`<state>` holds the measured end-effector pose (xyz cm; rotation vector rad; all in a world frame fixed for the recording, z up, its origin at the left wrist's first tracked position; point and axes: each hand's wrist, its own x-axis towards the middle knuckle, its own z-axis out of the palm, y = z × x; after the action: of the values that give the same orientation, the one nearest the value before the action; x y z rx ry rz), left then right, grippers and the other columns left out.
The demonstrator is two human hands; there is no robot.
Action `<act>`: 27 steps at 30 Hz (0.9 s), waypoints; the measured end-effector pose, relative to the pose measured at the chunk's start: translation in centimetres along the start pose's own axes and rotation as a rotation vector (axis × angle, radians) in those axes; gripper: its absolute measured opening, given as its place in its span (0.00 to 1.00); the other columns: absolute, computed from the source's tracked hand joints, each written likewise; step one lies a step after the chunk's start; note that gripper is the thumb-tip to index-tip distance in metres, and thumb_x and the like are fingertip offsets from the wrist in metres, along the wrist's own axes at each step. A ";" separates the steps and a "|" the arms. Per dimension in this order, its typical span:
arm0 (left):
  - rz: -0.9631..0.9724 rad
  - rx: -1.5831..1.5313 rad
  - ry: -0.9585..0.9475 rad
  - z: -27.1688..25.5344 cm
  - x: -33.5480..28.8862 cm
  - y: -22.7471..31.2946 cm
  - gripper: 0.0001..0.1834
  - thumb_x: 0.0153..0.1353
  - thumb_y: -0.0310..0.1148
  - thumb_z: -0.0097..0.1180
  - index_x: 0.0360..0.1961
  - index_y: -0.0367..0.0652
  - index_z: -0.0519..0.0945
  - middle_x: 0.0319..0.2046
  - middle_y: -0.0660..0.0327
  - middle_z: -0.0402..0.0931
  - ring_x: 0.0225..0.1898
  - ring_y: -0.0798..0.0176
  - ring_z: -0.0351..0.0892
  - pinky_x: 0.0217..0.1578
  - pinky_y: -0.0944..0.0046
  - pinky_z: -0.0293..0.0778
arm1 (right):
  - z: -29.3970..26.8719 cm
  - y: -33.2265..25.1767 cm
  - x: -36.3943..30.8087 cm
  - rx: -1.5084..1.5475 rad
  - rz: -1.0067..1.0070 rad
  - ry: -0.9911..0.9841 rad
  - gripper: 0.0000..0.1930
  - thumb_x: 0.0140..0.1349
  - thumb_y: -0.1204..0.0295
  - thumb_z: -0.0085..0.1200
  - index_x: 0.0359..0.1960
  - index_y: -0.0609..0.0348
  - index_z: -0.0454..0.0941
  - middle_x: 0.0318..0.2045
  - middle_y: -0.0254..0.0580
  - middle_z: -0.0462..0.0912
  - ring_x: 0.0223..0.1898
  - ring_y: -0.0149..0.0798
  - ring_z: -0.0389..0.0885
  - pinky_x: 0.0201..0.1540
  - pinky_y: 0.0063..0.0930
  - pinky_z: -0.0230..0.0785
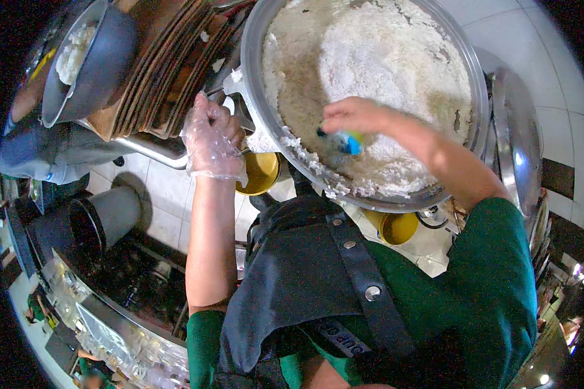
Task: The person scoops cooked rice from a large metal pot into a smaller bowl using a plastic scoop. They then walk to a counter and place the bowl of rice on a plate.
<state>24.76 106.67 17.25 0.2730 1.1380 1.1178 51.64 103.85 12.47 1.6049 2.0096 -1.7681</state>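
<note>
A wide metal pot (252, 39) full of white rice (376, 65) lies in front of me. My left hand (211, 133), in a clear plastic glove, is closed at the pot's left side, its fingers curled round the side handle there. Over the near left part of the rice, my right hand (353, 117) is closed on a small blue and yellow-green thing (350, 144). Motion blur hides its exact kind, and its lower end meets the rice. No glove shows on the right hand. Loose rice clings to the pot's near rim.
Left of the pot stand several brown boards (159, 68) on edge. A dark bowl (100, 71) with some rice is beyond them, near another person's arm (26, 107). Yellow containers (261, 174) sit below the pot. A large round metal lid (516, 139) leans at right.
</note>
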 end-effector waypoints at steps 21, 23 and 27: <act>-0.034 -0.006 -0.150 -0.3 0.8 0.2 0.19 0.64 0.47 0.47 0.18 0.53 0.62 0.10 0.71 0.51 0.12 0.70 0.50 0.12 0.68 0.46 | -8.0 -1.5 8.9 -0.639 -0.103 1.036 0.27 0.45 0.46 0.57 0.41 0.51 0.77 0.34 0.51 0.79 0.41 0.53 0.75 0.42 0.47 0.67; -0.032 -0.023 -0.184 -0.5 0.8 0.2 0.19 0.64 0.47 0.47 0.19 0.53 0.62 0.10 0.71 0.51 0.12 0.70 0.50 0.12 0.68 0.46 | -7.6 -1.2 9.4 -0.604 -0.189 1.046 0.26 0.42 0.47 0.59 0.37 0.54 0.78 0.33 0.51 0.79 0.40 0.53 0.74 0.43 0.46 0.66; -0.058 -0.061 -0.194 -0.7 0.9 0.1 0.19 0.64 0.47 0.46 0.19 0.53 0.62 0.11 0.71 0.51 0.11 0.70 0.50 0.12 0.68 0.46 | -6.2 -1.3 8.2 -0.879 -0.316 0.791 0.29 0.38 0.45 0.59 0.35 0.53 0.73 0.26 0.41 0.74 0.33 0.45 0.71 0.40 0.38 0.62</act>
<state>24.12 107.17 16.48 0.2928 0.9330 1.0494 50.41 113.98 10.66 1.7883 2.8286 -0.0285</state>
